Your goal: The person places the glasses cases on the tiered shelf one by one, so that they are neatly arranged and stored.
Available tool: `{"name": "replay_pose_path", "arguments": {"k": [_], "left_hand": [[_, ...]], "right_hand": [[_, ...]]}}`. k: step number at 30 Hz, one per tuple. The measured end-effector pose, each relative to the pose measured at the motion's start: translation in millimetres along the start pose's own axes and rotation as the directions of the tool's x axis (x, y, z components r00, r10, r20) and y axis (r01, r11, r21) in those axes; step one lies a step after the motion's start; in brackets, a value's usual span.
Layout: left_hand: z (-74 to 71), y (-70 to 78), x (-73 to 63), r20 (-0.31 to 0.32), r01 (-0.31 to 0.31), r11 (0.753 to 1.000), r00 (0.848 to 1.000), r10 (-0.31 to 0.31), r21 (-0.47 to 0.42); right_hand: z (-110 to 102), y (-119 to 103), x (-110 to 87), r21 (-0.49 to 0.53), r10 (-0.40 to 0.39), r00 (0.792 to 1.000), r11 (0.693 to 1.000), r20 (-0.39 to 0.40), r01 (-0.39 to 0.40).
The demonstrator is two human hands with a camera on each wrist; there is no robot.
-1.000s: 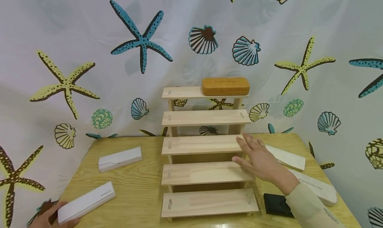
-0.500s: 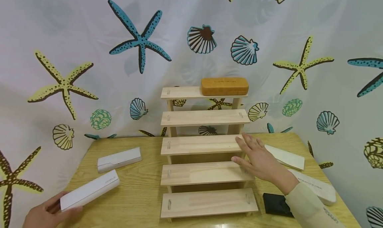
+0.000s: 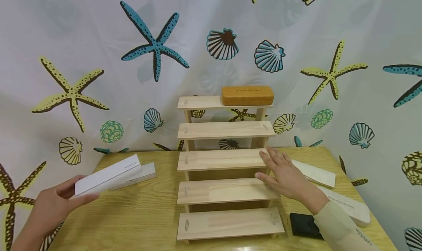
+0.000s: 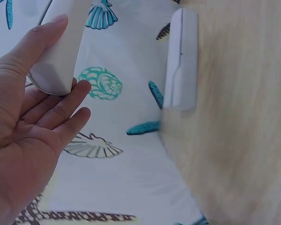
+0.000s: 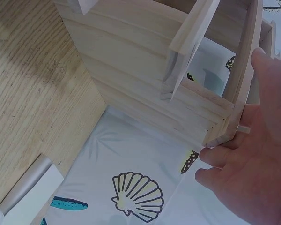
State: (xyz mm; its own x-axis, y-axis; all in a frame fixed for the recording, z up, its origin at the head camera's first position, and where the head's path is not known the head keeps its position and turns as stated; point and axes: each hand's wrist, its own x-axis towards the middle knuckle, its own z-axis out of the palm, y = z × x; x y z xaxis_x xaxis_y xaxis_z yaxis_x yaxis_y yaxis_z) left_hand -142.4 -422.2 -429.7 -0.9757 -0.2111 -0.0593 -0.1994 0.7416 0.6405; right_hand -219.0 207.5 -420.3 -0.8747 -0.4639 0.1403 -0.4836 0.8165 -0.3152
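My left hand [image 3: 54, 203] holds a white glasses case [image 3: 108, 176] by its near end, thumb on one side and fingers beneath, raised above the table. The left wrist view shows the thumb on the same white case [image 4: 68, 42]. Behind it, a second white case [image 3: 143, 174] lies on the table, partly covered in the head view. My right hand [image 3: 288, 177] rests with extended fingers against the right end of the middle step of a wooden tiered rack [image 3: 222, 159]. Its fingers touch the rack's edge in the right wrist view. An orange glasses case [image 3: 247, 96] sits on the top step, toward the right.
Right of the rack lie a cream case [image 3: 316, 174], a white case with lettering [image 3: 349, 207] and a black case [image 3: 304, 225], the last two partly behind my right forearm. A curtain [image 3: 197, 20] printed with starfish and shells hangs around the wooden table [image 3: 145, 221].
My left hand has lifted the white case off the table and carried it up and away from me, so that it now overlaps the other white case in view. My right hand has stayed put.
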Motion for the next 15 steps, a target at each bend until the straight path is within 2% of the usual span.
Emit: {"name": "replay_pose_path", "arguments": {"k": [10, 15], "left_hand": [[-12.0, 49.2, 17.2, -0.017, -0.146, 0.989, 0.989, 0.146, -0.015], [-15.9, 75.8, 25.4, -0.035, -0.231, 0.972, 0.973, 0.230, -0.030]], "right_hand": [[-1.5, -1.6, -0.7, -0.017, 0.006, 1.000, 1.000, 0.004, -0.006], [-1.7, -1.5, 0.2, -0.021, 0.006, 1.000, 1.000, 0.007, -0.006]]}}
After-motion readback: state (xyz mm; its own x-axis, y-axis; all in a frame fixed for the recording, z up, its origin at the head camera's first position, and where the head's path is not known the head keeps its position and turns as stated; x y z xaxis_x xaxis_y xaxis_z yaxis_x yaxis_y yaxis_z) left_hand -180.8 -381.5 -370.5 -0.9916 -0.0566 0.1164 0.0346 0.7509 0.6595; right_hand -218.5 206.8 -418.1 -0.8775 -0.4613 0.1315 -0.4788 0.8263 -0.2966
